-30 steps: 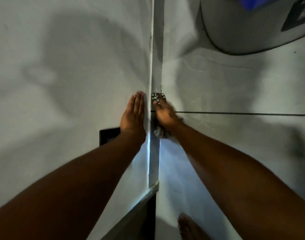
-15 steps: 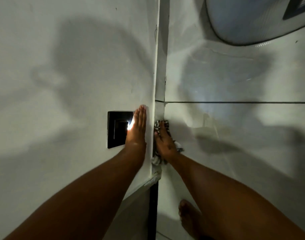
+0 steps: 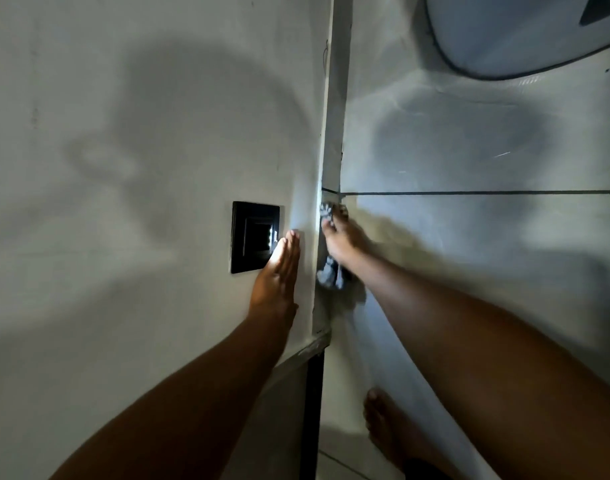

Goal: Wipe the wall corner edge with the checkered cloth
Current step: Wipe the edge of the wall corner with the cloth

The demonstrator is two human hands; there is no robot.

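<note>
Wall corner edge (image 3: 331, 133) runs as a near-vertical strip through frame centre, its long axis top to bottom; the checkered cloth (image 3: 329, 273) is pressed on it by the right hand (image 3: 341, 239), closed over the cloth, so travel is judged along the strip. Left hand (image 3: 277, 275) is laid flat and empty, fingers together, left of the edge beside the black wall plate (image 3: 251, 233).

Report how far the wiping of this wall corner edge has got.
Done: cannot tell, no cleaned stretch shows. In hand: right hand presses the checkered cloth on the corner edge just below the dark tile line; left hand lies flat on the wall. Left: cannot tell.
</note>
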